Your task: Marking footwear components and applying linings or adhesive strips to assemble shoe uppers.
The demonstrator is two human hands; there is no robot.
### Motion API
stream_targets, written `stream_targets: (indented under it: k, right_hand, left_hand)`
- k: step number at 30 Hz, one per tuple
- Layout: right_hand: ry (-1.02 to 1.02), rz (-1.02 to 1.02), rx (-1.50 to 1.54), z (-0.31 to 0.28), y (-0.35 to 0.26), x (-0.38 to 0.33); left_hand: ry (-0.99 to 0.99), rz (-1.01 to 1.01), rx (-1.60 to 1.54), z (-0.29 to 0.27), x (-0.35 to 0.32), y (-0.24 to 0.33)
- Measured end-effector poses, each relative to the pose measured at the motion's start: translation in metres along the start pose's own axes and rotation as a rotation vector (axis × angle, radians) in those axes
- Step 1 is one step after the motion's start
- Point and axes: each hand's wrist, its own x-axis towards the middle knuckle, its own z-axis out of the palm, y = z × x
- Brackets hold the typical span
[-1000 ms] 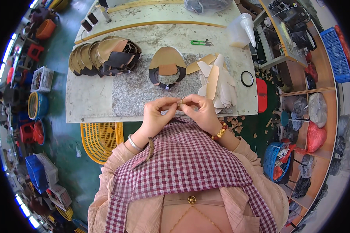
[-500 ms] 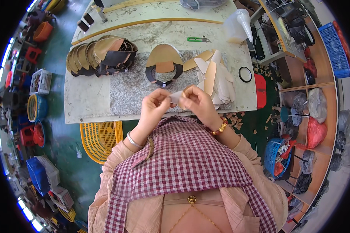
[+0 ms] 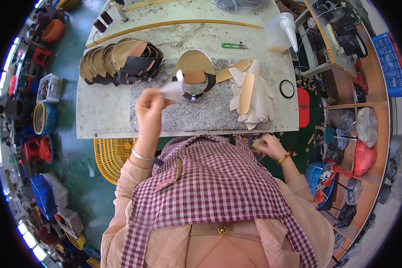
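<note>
My left hand (image 3: 150, 105) is raised over the near left part of the grey speckled slab, pinching a thin white shoe-lining piece (image 3: 173, 90) whose end curls up. Just beyond it lies a shoe upper (image 3: 193, 60), olive-gold with a black edge and a tan patch. My right hand (image 3: 270, 146) is down past the table's front edge, its fingers closed around a small tan scrap (image 3: 257, 144). Right of the upper, a loose pile of white lining pieces (image 3: 259, 99) includes several tan ones. Similar uppers (image 3: 116, 62) stand nested in a row at the left.
Green-handled thread snips (image 3: 233, 46), a plastic squeeze bottle (image 3: 279, 35) and a black ring (image 3: 286, 88) rest on the table (image 3: 102, 120). Thread spools (image 3: 99, 26) stand far left. Below are a yellow basket (image 3: 107, 156) and a red bin (image 3: 303, 107); scraps litter the floor at right.
My hands have parted. The left has moved left and away from me with the white piece; the right has dropped right, past the table edge, with a tan scrap.
</note>
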Motion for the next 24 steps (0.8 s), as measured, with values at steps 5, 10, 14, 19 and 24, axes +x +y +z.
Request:
stream_targets:
  k: [5,10,14,19,24]
  right_hand:
    - [-0.072,-0.064,1.887,-0.045,-0.129,0.077]
    - [0.191,-0.125,1.447,-0.048,-0.126,0.096]
    - [0.253,-0.195,1.425,-0.063,-0.117,0.081]
    - [0.402,-0.192,1.385,-0.072,-0.115,0.070]
    - [0.161,-0.114,1.444,-0.048,-0.110,0.072]
  left_hand:
    - [-0.780,0.343,0.724,0.035,-0.033,-0.031]
    - [-0.817,0.323,0.735,0.022,-0.019,-0.042]
    - [-0.066,-0.537,0.160,-0.062,0.020,-0.119]
    - [0.157,-0.392,0.126,-0.049,0.037,-0.135]
    - [-0.188,0.182,0.632,-0.009,0.038,-0.096]
